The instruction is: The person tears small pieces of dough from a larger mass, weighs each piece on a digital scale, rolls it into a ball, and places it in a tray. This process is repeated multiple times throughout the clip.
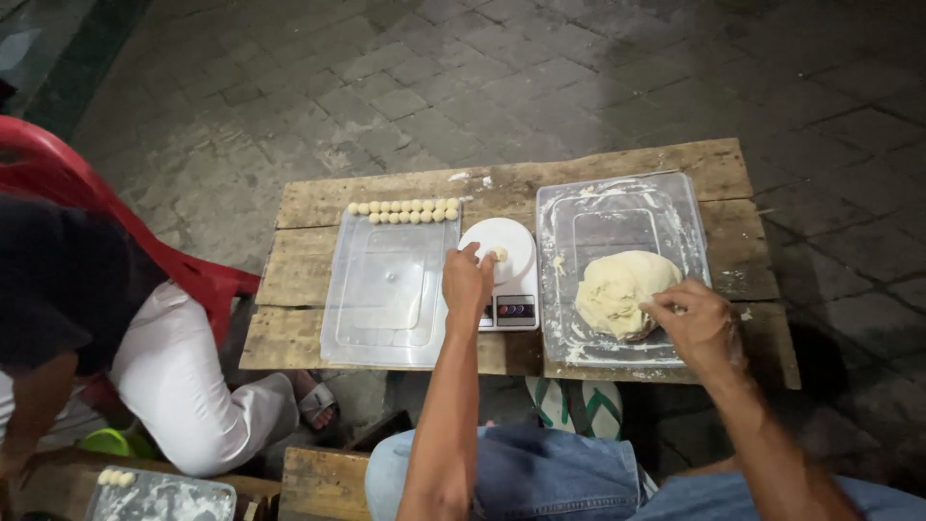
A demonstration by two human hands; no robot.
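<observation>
1. the wooden bench (318,198) stands on grey paving stones (540,77), with open floor beyond its far edge and off its right end. its near edge runs just above the person's knees.
2. on the left side a seated person in white trousers (183,386) and a red plastic chair (58,178) stand close to the bench's left end, leaving less room there.
3. a clear tray (386,328) lies left of centre, its near edge almost at the bench's front edge. two short rows of small dough balls (405,210) run left to right along its far edge; the rest of the tray is bare.
4. a white kitchen scale (516,265) sits between the two trays, its round plate toward the far side and its dark display panel toward the near side. a small bit of dough (500,254) rests on the plate.
5. the left hand (468,285) lies over the left part of the scale, fingers curled, fingertips just beside the small bit; whether it pinches anything i cannot tell.
6. a second clear, floury tray (617,193) lies on the right, its long axis running far to near, its near edge at the bench front.
7. the dough lump (617,285) sits in the near half of that tray, roughly round, slightly wider left to right.
8. the right hand (699,323) rests on the lump's right edge, fingers closed and pinching at the dough.
9. a smaller floury tray (164,497) with a few balls lies at lower left.
</observation>
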